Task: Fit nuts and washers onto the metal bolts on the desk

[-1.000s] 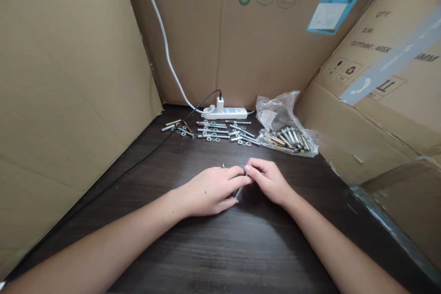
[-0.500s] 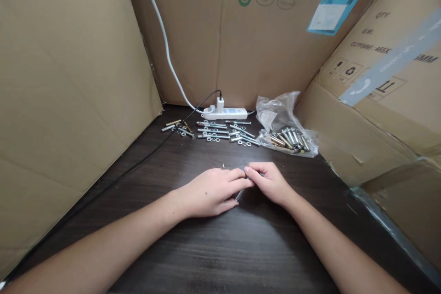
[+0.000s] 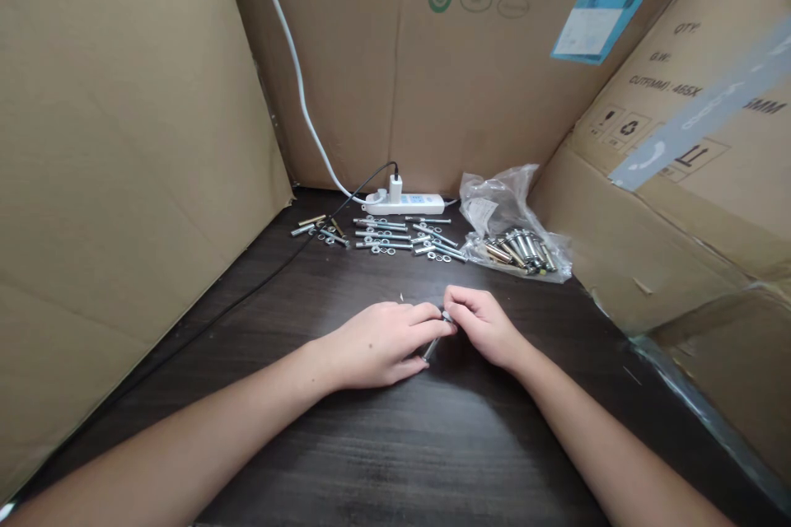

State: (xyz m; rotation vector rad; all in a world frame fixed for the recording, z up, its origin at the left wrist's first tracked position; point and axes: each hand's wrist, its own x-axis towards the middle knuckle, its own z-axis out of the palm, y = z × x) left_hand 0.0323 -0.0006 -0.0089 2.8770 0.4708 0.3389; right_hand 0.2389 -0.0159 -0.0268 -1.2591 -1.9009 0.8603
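Note:
In the head view, my left hand (image 3: pixel 389 342) is closed around a silver metal bolt (image 3: pixel 431 348), held at a slant just above the dark table. One end of the bolt juts out below my fingers, and much of its middle is hidden by them. A pale, round end piece (image 3: pixel 446 316) shows at the top; whether it is a nut or a washer, I cannot tell. My right hand (image 3: pixel 479 319) is closed in a pinch at that upper end, thumb and forefinger against it.
Behind my hands lie rows of bolts (image 3: pixel 383 235), with nuts and washers (image 3: pixel 438 258), and a smaller group of sleeves and bolts (image 3: pixel 312 221) to the left. A clear plastic bag (image 3: pixel 494 185) holds more bolts. A power strip (image 3: pixel 420 203), black cable (image 3: pixel 265 278) and cardboard walls (image 3: pixel 346 58) surround the table.
The right thumb and fingers have shifted slightly right, uncovering the bolt's pale upper end. My left hand has stayed almost still around the bolt.

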